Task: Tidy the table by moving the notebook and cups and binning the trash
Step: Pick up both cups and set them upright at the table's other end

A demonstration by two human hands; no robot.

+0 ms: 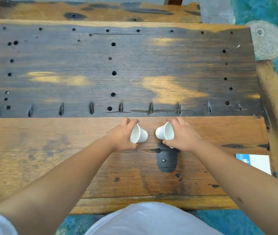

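A weathered plank table (50, 158) fills the view, dark and full of bolt holes across the far boards, paler on the near board where the work is going on; blue-green floor shows past its right end and under its near edge.

The left hand (122, 135) is wrapped around a small white cup, the left cup (138, 134). This cup is tipped over, its long axis running roughly left to right, mouth toward the palm and narrow base pointing right. Whether it touches the wood or hangs just above it cannot be told.

Just beside it, base facing base across a narrow gap, is the right cup (165, 132), tipped the opposite way with its mouth toward the right hand (184, 136), which grips it by the rim, thumb below and fingers over the top. A sliver of white under that thumb may be a further cup or scrap; it is too small to say.

Further right, near the table's edge and close to the right forearm, lies the notebook (256, 162), white with a blue corner, well apart from both cups. The right hand is plainly the nearer one to it, though it is occupied.

No bin shows. Both cups probably have to be moved first, as neither hand is free.
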